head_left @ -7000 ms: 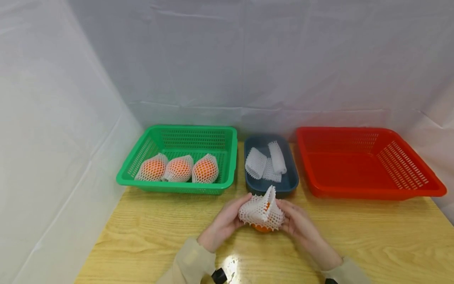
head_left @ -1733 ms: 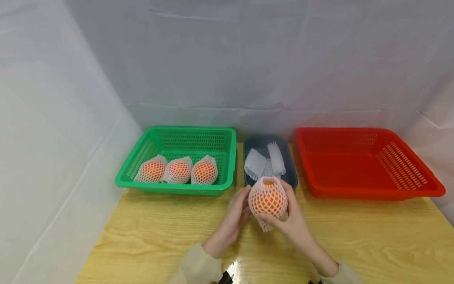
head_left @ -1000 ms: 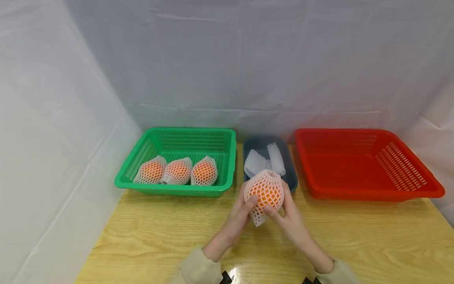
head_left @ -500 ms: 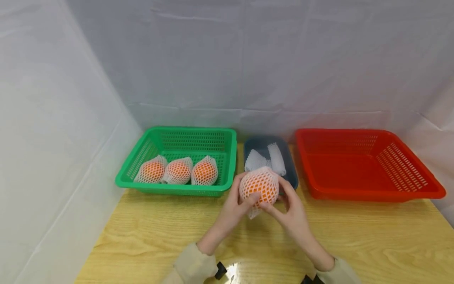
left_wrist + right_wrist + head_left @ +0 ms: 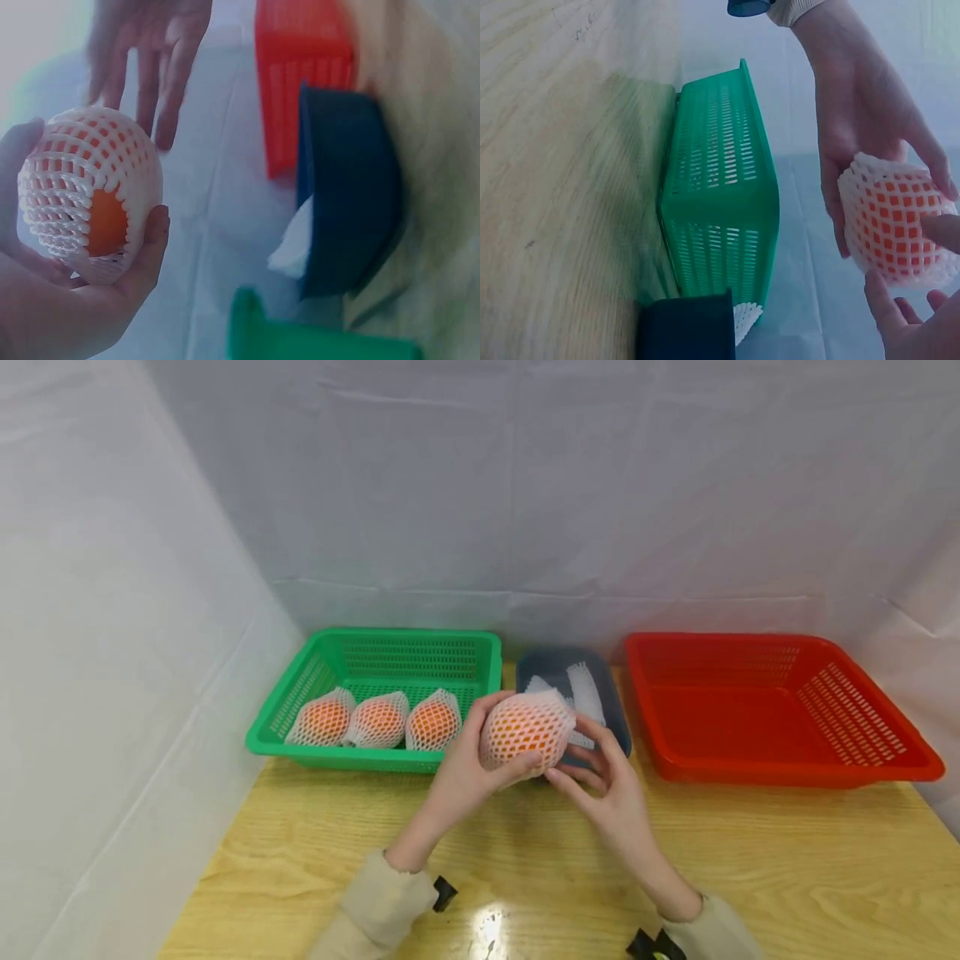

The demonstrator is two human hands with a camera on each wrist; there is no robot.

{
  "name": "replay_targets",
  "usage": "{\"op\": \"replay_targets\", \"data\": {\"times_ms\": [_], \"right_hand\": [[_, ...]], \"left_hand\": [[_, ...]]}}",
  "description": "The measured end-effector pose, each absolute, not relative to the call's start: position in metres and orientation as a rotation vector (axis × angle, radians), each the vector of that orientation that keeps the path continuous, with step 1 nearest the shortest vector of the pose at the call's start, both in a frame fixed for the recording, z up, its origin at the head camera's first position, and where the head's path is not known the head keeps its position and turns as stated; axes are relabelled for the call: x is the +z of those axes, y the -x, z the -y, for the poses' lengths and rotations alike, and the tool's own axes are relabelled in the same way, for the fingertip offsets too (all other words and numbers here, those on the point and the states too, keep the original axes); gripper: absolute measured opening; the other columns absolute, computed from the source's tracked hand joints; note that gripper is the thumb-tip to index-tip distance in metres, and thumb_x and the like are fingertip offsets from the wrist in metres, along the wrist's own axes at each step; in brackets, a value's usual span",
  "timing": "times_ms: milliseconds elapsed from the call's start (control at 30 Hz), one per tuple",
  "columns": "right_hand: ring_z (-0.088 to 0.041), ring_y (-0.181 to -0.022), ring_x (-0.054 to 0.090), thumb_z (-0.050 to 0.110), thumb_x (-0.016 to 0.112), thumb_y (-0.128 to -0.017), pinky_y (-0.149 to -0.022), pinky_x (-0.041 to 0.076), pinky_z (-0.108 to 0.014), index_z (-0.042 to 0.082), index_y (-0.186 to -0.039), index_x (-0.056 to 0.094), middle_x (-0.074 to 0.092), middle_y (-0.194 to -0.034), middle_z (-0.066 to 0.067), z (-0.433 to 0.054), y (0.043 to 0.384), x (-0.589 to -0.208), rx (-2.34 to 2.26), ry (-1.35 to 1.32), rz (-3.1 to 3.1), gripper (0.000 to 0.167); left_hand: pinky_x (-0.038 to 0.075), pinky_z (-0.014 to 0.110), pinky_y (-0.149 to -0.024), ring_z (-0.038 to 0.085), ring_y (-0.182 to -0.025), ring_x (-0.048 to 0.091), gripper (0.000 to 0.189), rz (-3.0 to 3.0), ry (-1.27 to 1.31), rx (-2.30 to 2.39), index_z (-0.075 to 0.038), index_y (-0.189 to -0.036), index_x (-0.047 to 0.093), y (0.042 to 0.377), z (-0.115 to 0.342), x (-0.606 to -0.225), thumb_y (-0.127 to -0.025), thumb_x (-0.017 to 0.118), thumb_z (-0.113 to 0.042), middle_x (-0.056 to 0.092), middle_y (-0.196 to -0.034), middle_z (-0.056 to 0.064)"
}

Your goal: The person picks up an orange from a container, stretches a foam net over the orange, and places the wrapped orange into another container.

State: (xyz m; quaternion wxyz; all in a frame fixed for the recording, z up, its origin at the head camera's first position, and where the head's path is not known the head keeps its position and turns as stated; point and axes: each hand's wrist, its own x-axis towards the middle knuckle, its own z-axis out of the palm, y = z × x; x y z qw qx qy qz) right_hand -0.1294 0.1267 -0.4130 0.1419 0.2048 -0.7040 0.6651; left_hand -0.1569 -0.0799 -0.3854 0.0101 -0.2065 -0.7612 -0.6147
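Observation:
An orange in a white foam net sleeve (image 5: pixel 525 735) is held up over the front of the dark blue tray (image 5: pixel 618 731). My left hand (image 5: pixel 459 772) grips it from the left, with the thumb across its near side. In the left wrist view, a bare patch of the orange (image 5: pixel 109 223) shows at the net's opening. My right hand (image 5: pixel 618 789) is at the fruit's right side, fingers spread and fairly straight; its fingertips are at or very near the net, and firm contact cannot be made out.
To the left, a green basket (image 5: pixel 360 759) holds three netted oranges (image 5: pixel 377 720) in a row. Loose foam nets (image 5: pixel 587 692) lie in the blue tray. On the right sits a red basket (image 5: pixel 720 722). All stand on a wooden table (image 5: pixel 750 860) before a pale sheet backdrop.
Earlier the net was only partly over the orange; now it covers most of it. Both hands then gripped it; lately the fruit moved left and up with my left hand, while my right fingers loosened.

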Motion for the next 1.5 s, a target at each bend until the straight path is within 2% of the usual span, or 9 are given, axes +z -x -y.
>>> {"op": "replay_targets", "data": {"times_ms": [200,367,533,633,800,1100,1267,1333,1500], "right_hand": [[-0.026,-0.109,0.066,-0.011,0.07,-0.089,-0.089,0.056,-0.025,0.003,-0.137,0.058,0.062,-0.131,-0.014,-0.136,0.137,-0.409,1.825,-0.598,1.987,0.051],[-0.015,-0.097,0.067,-0.004,0.072,-0.091,-0.081,0.057,-0.022,0.006,-0.116,0.071,0.07,-0.111,-0.01,-0.148,0.143,-0.405,1.63,-0.579,2.048,0.027],[-0.007,-0.079,0.068,-0.005,0.079,-0.084,-0.068,0.055,-0.017,0.01,-0.102,0.076,0.074,-0.096,-0.001,-0.157,0.152,-0.404,1.272,-0.63,2.051,0.024],[-0.007,-0.076,0.067,-0.003,0.082,-0.081,-0.069,0.053,-0.014,0.012,-0.1,0.076,0.074,-0.091,0.003,-0.162,0.157,-0.404,1.071,-0.652,2.059,0.025],[-0.007,-0.078,0.066,0.005,0.082,-0.083,-0.075,0.049,-0.01,0.016,-0.1,0.076,0.073,-0.088,0.006,-0.166,0.163,-0.406,0.922,-0.639,2.156,0.021],[-0.011,-0.076,0.068,0.008,0.083,-0.084,-0.064,0.058,-0.029,0.015,-0.101,0.075,0.074,-0.09,0.004,-0.169,0.173,-0.416,0.814,-0.619,2.252,0.02],[-0.008,-0.075,0.068,0.009,0.083,-0.085,-0.065,0.059,-0.031,0.015,-0.102,0.075,0.074,-0.091,0.004,-0.169,0.175,-0.418,0.812,-0.62,2.264,0.019],[-0.008,-0.075,0.068,0.009,0.083,-0.084,-0.065,0.06,-0.031,0.014,-0.101,0.074,0.074,-0.091,0.003,-0.169,0.175,-0.418,0.808,-0.623,2.263,0.019],[-0.009,-0.074,0.068,0.008,0.084,-0.083,-0.064,0.059,-0.032,0.013,-0.1,0.074,0.075,-0.092,0.003,-0.167,0.174,-0.421,0.801,-0.639,2.257,0.02]], "left_hand": [[0.055,0.052,-0.091,0.029,-0.126,0.054,0.078,2.391,0.565,-1.796,-0.031,-0.153,0.035,0.172,0.107,-0.36,-0.089,0.078,-0.041,0.045,-0.147,0.005],[0.054,0.053,-0.091,0.029,-0.124,0.054,0.074,2.38,0.502,-1.698,-0.03,-0.151,0.035,0.195,0.131,-0.335,-0.09,0.077,-0.036,0.045,-0.147,0.006],[0.051,0.055,-0.097,0.03,-0.128,0.052,0.08,2.406,0.421,-1.599,-0.026,-0.155,0.029,0.225,0.152,-0.318,-0.091,0.075,-0.038,0.042,-0.15,0.01],[0.05,0.054,-0.099,0.029,-0.129,0.052,0.085,2.438,0.361,-1.516,-0.02,-0.156,0.029,0.244,0.157,-0.312,-0.089,0.077,-0.044,0.043,-0.15,0.011],[0.05,0.052,-0.099,0.032,-0.127,0.054,0.088,2.553,0.287,-1.364,-0.01,-0.154,0.032,0.277,0.161,-0.314,-0.087,0.078,-0.046,0.048,-0.146,0.016],[0.048,0.057,-0.099,0.041,-0.123,0.054,0.086,2.949,0.319,-1.018,0.0,-0.154,0.032,0.319,0.169,-0.336,-0.091,0.075,-0.039,0.049,-0.143,0.026],[0.046,0.058,-0.1,0.043,-0.123,0.053,0.082,3.073,0.291,-0.879,0.001,-0.151,0.034,0.328,0.169,-0.344,-0.091,0.076,-0.034,0.051,-0.14,0.027],[0.045,0.059,-0.102,0.045,-0.126,0.05,0.08,3.117,0.247,-0.833,0.001,-0.151,0.033,0.331,0.17,-0.348,-0.092,0.075,-0.033,0.047,-0.142,0.028],[0.037,0.065,-0.108,0.055,-0.138,0.033,0.086,3.249,0.084,-0.753,0.001,-0.156,0.024,0.335,0.174,-0.359,-0.095,0.071,-0.036,0.014,-0.159,0.037]]}}
